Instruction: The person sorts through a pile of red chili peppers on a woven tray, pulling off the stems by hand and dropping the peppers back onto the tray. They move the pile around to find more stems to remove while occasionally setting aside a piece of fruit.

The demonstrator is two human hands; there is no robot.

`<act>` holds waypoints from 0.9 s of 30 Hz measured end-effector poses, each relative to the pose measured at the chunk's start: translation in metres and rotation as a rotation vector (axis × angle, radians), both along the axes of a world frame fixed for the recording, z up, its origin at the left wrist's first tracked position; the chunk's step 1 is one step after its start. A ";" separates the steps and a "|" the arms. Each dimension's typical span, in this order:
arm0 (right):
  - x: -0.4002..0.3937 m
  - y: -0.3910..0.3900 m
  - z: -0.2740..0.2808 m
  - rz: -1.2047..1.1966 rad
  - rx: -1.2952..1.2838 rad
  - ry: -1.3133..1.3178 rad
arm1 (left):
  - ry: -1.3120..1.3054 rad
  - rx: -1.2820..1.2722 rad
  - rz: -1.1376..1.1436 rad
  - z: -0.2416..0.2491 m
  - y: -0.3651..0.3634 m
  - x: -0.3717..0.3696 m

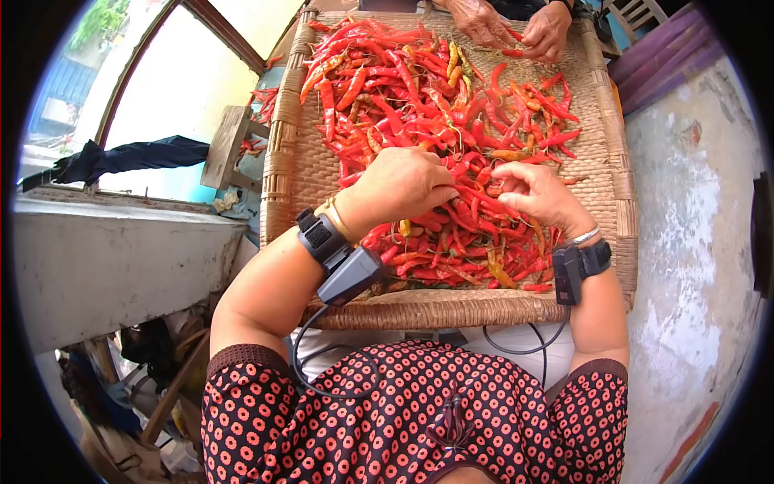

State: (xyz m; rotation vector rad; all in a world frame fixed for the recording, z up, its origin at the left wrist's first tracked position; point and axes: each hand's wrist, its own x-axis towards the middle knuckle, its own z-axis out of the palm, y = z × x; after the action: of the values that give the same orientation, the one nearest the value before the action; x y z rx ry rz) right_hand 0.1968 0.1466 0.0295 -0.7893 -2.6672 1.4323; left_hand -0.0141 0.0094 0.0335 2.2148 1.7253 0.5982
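The left hand (pixel 401 187) is curled shut, fingertips pinched on a long red chilli pepper (pixel 476 196) lying atop the chilli heap (pixel 419 105) on the woven rattan tray (pixel 609 161). The right hand (pixel 536 196) is half closed, fingers bent onto the same chilli

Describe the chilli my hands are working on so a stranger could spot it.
Start at the woven rattan tray heaped with red chillies. Near its front edge, the left hand and right hand meet. The long red chilli spans the gap between their fingertips.
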 end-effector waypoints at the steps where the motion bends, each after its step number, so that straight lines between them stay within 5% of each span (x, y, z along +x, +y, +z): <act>1: -0.003 -0.004 0.001 0.016 -0.064 0.042 | 0.001 0.000 -0.001 0.001 0.000 0.001; 5: -0.012 -0.010 0.011 0.062 -0.229 0.068 | -0.020 -0.011 0.066 -0.003 -0.001 0.002; 11: -0.011 -0.012 0.007 0.091 -0.146 0.063 | -0.066 -0.073 0.140 0.008 -0.001 0.007; 14: 0.001 0.009 0.009 -0.082 -0.229 0.035 | -0.067 0.048 0.191 0.006 0.000 0.002; 17: 0.010 0.038 0.000 -0.555 -0.554 0.455 | -0.035 0.175 0.257 0.004 0.003 -0.008; 21: 0.015 0.046 -0.005 -0.793 -0.244 0.412 | 0.096 0.131 0.254 -0.009 0.005 -0.014; 25: 0.001 0.009 0.003 0.027 0.021 -0.099 | 0.136 0.088 0.139 -0.011 0.005 -0.011; 27: -0.006 -0.009 0.011 0.165 0.334 -0.272 | 0.116 0.140 0.070 -0.012 0.006 -0.008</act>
State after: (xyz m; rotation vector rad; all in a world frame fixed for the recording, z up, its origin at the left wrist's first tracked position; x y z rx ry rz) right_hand 0.1910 0.1381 0.0405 -0.7977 -3.1235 0.9137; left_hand -0.0216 0.0158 0.0212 2.3342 1.8788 0.6361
